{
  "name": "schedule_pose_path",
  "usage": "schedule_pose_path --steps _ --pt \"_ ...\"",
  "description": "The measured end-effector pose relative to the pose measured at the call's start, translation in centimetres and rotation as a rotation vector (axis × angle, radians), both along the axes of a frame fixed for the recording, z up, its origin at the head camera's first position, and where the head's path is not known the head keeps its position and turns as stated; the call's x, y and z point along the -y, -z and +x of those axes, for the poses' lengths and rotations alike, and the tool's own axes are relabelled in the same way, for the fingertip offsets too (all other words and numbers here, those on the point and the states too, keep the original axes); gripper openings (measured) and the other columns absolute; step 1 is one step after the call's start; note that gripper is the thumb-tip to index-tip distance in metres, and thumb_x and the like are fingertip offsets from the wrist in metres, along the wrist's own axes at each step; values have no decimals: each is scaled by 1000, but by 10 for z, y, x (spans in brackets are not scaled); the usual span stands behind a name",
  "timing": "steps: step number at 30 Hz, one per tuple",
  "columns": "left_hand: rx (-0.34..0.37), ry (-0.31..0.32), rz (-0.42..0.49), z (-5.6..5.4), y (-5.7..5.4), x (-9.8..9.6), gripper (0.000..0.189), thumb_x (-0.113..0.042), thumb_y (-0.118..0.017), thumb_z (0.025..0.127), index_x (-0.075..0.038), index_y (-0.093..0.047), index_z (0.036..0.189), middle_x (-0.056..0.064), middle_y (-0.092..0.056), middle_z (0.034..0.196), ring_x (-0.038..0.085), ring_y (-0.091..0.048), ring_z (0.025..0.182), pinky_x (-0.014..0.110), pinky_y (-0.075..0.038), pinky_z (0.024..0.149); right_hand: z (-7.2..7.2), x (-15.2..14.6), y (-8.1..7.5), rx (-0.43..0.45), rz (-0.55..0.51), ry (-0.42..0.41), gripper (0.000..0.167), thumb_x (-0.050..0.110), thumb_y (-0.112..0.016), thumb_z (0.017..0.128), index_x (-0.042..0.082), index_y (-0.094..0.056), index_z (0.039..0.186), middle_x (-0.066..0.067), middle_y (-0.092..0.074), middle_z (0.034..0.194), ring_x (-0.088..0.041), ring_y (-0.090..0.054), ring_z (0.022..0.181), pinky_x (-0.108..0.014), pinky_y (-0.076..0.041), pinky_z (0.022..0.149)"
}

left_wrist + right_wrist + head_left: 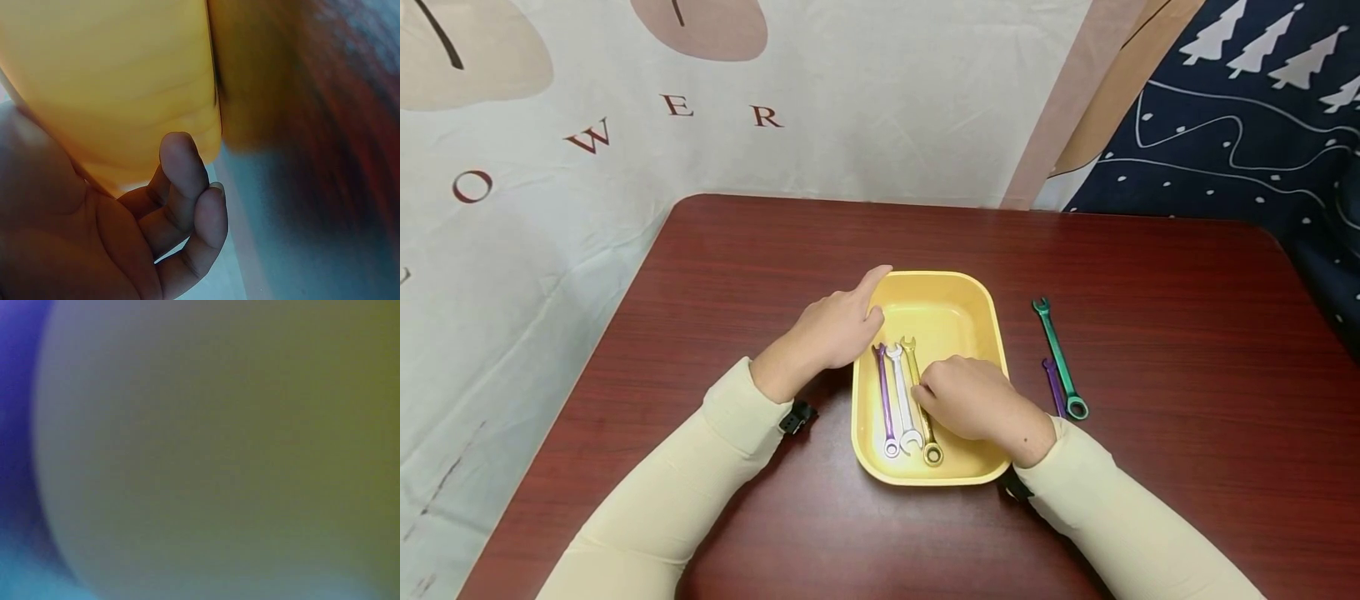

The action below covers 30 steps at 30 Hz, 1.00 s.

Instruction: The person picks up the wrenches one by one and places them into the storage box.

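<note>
A yellow plastic tray (940,314) sits on the table. Inside its left half lie a purple wrench (885,406), a silver wrench (902,398) and a gold wrench (912,354), side by side. My left hand (835,327) holds the tray's left rim, index finger stretched along the far corner; in the left wrist view, curled fingers (181,165) lie by the tray's outer wall. Reaching into the tray, my right hand (966,396) pinches the gold wrench near its middle; its fingertips are mostly hidden. The right wrist view is a blur of yellow.
To the right of the tray, a green wrench (1058,354) lies on the dark red wooden table (760,250), partly over a smaller purple wrench (1052,385). A printed white cloth (880,125) hangs behind the table, with a navy one (1225,125) at the right.
</note>
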<state>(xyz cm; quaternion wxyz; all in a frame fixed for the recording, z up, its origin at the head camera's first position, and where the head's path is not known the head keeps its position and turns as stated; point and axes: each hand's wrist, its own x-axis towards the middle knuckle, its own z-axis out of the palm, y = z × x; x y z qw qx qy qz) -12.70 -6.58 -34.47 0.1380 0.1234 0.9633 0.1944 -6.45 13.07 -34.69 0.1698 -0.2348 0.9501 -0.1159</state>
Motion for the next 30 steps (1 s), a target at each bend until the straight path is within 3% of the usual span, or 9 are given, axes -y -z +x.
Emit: schedule_pose_path --steps 10,19,30 --pt "5 -1 1 0 -1 0 60 -32 -31 104 -33 -11 160 4 -54 64 24 -55 56 38 -43 55 0 -1 -1 -6 -41 9 43 32 -55 100 21 -54 58 3 -54 60 -14 -52 58 -32 -41 54" --pt "-5 2 -4 1 -1 0 60 -31 -31 103 -32 -11 160 5 -55 65 24 -56 57 38 -44 56 1 0 -2 -64 -126 1 40 33 -60 97 21 -48 61 7 -44 55 -11 -44 50 -28 -33 48" --pt "-16 3 -2 1 -1 0 60 -31 -33 103 -32 -12 160 5 -58 70 25 -60 64 39 -45 58 2 -1 -5 -93 -212 -25 32 28 -60 97 22 -54 66 8 -48 57 -8 -45 51 -26 -36 50"
